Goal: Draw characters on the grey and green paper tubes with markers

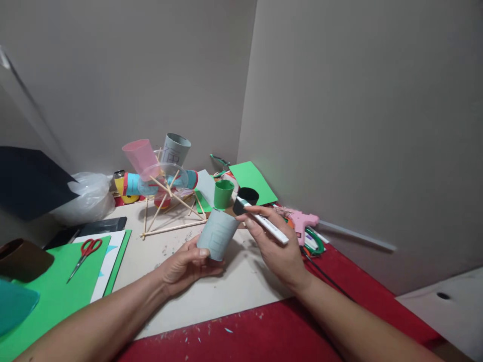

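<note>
My left hand (190,264) is closed around a light grey-blue paper cup (218,234) with faint drawn lines on its side, tilted above the pale board (241,286). In my right hand (277,246) is a white marker (269,227), held between thumb and fingers with its tip end pointing up and left, close to the cup's rim. Just behind the cup stand a green paper cup (223,195) and a black paper cup (249,196), the latter partly hidden by my right hand and the marker.
A wooden-stick frame (171,229) carrying a wheel with pink, grey and blue cups stands at the back left. Red scissors (90,246) lie on green paper (71,271) at left. A pink glue gun (302,221) lies at right. Grey walls (320,125) rise behind.
</note>
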Demonstrator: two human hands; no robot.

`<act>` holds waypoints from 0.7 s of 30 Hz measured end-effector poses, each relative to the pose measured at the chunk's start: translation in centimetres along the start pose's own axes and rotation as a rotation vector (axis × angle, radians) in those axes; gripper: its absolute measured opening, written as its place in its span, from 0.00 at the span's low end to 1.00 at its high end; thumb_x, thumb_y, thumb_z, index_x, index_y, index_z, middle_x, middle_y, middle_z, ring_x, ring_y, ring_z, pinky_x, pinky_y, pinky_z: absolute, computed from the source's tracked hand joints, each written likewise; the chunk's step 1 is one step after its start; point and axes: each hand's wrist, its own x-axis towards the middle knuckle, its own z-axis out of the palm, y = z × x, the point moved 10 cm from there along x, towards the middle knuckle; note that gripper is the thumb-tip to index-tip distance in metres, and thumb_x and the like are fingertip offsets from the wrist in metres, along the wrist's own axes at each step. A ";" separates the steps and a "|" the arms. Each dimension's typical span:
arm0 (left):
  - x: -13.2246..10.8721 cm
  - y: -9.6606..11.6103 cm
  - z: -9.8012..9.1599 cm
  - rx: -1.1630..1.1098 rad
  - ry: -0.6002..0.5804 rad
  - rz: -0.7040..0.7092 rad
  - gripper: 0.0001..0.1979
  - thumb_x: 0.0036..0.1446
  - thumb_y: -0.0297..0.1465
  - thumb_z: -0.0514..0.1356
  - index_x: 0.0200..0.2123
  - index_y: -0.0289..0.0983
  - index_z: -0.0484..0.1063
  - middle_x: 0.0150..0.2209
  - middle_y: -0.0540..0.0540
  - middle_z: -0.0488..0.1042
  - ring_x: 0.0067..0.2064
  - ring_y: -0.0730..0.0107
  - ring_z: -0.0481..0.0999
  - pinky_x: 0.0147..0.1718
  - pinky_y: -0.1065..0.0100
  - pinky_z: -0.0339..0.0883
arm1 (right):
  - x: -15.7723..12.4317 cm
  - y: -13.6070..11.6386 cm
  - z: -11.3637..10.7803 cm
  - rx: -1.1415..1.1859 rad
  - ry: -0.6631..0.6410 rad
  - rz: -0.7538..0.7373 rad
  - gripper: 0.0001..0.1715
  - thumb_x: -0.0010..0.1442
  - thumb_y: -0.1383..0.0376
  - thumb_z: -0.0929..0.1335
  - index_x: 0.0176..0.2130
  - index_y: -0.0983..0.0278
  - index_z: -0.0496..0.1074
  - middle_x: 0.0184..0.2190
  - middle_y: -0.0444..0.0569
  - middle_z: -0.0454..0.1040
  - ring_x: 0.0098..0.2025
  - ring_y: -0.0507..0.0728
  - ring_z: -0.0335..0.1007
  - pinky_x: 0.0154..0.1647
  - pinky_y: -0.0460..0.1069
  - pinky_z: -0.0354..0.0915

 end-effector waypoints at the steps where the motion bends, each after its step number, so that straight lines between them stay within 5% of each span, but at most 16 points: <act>1: 0.0 0.2 -0.1 0.019 0.015 0.022 0.34 0.47 0.33 0.72 0.56 0.37 0.65 0.44 0.44 0.73 0.41 0.64 0.77 0.45 0.60 0.70 | 0.0 0.0 -0.1 -0.002 0.011 0.001 0.13 0.64 0.58 0.70 0.46 0.62 0.74 0.39 0.50 0.83 0.40 0.55 0.80 0.41 0.51 0.75; 6: 0.0 0.7 -0.6 0.113 0.108 0.126 0.35 0.44 0.32 0.74 0.55 0.39 0.64 0.45 0.45 0.71 0.40 0.69 0.72 0.40 0.64 0.69 | 0.1 0.2 -0.4 -0.012 0.060 0.019 0.12 0.61 0.58 0.72 0.44 0.60 0.74 0.36 0.47 0.83 0.37 0.55 0.80 0.40 0.51 0.76; 13: -0.4 1.8 -0.9 0.287 0.184 0.283 0.40 0.43 0.30 0.74 0.57 0.43 0.60 0.57 0.41 0.68 0.54 0.59 0.73 0.49 0.64 0.66 | -0.4 1.0 -0.4 0.022 0.060 0.085 0.14 0.58 0.57 0.74 0.43 0.59 0.75 0.35 0.47 0.83 0.36 0.57 0.81 0.38 0.53 0.76; 21: -1.1 2.6 -0.9 0.614 0.321 0.359 0.43 0.46 0.26 0.69 0.63 0.44 0.54 0.56 0.40 0.67 0.47 0.59 0.77 0.46 0.60 0.70 | -1.3 1.7 0.3 0.034 -0.014 0.134 0.14 0.59 0.57 0.74 0.45 0.58 0.75 0.37 0.48 0.83 0.39 0.57 0.81 0.38 0.51 0.75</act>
